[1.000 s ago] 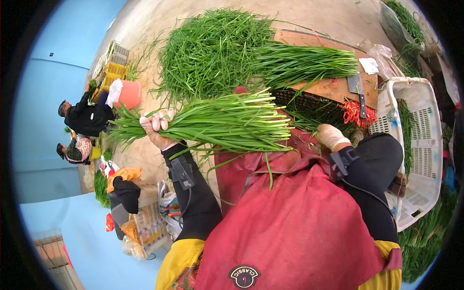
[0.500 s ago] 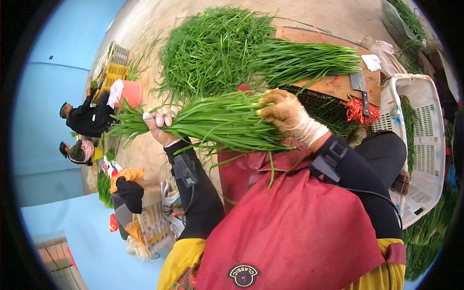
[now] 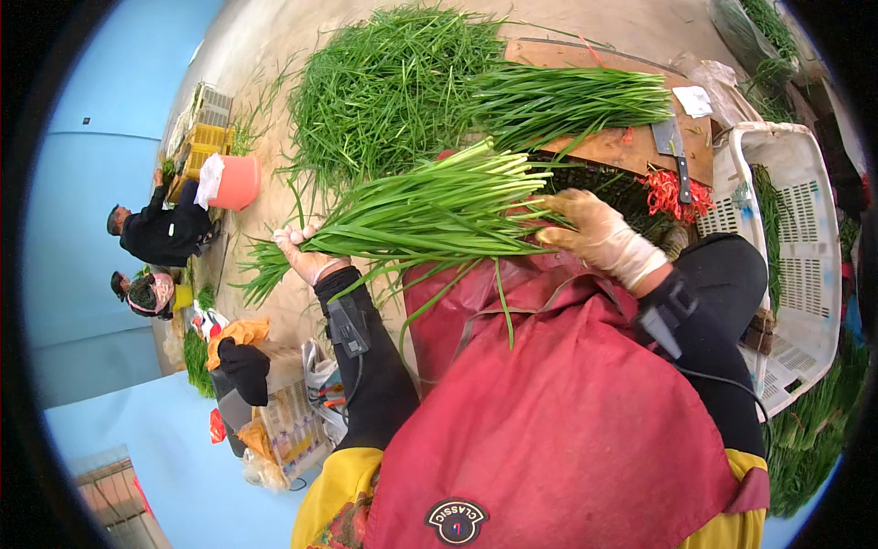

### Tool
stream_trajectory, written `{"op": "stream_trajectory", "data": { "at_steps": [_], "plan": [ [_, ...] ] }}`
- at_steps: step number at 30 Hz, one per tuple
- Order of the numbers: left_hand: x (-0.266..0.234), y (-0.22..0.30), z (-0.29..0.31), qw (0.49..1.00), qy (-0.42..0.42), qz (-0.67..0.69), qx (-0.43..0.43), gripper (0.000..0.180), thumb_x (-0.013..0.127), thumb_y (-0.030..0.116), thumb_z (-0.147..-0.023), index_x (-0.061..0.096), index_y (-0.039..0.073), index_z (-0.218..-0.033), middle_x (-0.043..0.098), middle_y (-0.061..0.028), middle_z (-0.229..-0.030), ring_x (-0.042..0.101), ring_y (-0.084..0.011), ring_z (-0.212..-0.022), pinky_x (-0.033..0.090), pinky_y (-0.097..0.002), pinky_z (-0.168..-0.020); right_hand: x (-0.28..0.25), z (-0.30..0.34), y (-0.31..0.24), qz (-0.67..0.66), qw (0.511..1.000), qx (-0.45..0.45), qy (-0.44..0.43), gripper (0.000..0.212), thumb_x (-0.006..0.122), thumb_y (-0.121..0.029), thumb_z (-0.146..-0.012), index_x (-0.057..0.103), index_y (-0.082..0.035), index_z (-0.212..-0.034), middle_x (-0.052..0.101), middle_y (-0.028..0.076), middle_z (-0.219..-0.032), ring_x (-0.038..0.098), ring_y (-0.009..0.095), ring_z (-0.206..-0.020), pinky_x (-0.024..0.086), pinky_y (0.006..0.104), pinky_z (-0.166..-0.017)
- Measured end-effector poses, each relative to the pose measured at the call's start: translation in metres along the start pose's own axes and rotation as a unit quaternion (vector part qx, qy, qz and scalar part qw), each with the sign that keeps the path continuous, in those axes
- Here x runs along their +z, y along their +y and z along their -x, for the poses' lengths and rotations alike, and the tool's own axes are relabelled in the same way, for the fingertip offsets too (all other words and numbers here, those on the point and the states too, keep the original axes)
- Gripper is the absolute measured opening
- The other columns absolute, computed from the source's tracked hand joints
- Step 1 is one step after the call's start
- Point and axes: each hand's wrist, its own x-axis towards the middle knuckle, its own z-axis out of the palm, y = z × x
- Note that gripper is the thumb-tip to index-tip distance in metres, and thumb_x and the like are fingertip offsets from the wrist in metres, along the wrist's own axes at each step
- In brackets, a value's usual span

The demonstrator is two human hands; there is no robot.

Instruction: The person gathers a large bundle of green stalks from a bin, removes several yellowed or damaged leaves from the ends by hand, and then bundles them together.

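Observation:
A loose bunch of green garlic chives (image 3: 421, 209) lies across in front of me, over my red apron (image 3: 549, 412). My left hand (image 3: 306, 250), in a pale thin glove, is closed round the leafy end. The paler stem ends fan out toward upper right. My gloved right hand (image 3: 604, 240) is beside the lower stem ends, its fingers stretched toward them and slightly blurred; whether they touch is hard to tell. Beyond, a neat bundle of chives (image 3: 572, 101) rests on a wooden board (image 3: 613, 165), with a cleaver (image 3: 675, 151) at its right end.
A big heap of loose chives (image 3: 384, 101) covers the floor ahead. Red ties (image 3: 675, 194) hang by the board's edge. On the right stands a white plastic crate (image 3: 809, 265). Two people (image 3: 169, 229) sit far left near a pink bucket (image 3: 240, 181) and a yellow crate (image 3: 208, 142).
My right hand has let go of the stem ends and drawn back right and down. The stem ends have tilted up and spread; my left hand still grips the bunch.

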Motion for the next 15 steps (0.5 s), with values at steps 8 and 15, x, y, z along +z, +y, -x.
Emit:
{"op": "stream_trajectory", "data": {
  "at_steps": [8, 15],
  "plan": [
    [0.025, 0.006, 0.024, 1.000, -0.021, -0.004, 0.023, 0.017, 0.064, 0.032, -0.096, 0.059, 0.018, -0.089, 0.052, 0.0066, -0.068, 0.049, -0.0122, -0.060, 0.048, -0.0320, -0.061, 0.031, -0.051, -0.061, 0.066, 0.991, 0.114, -0.020, 0.054, 0.062, -0.054, -0.086, 0.066, -0.005, -0.107, 0.070, 0.021, -0.101, 0.066, 0.036, -0.102, 0.049, 0.0448, -0.091],
    [0.022, 0.007, 0.025, 0.998, -0.025, -0.031, 0.050, 0.015, 0.065, 0.030, -0.095, 0.057, 0.018, -0.090, 0.050, 0.0067, -0.069, 0.048, -0.0119, -0.059, 0.047, -0.0308, -0.061, 0.050, -0.045, -0.012, 0.090, 0.988, 0.120, 0.037, 0.033, 0.057, -0.039, -0.092, 0.068, -0.008, -0.087, 0.068, 0.016, -0.086, 0.066, 0.037, -0.086, 0.051, 0.0468, -0.075]
  ]
}}
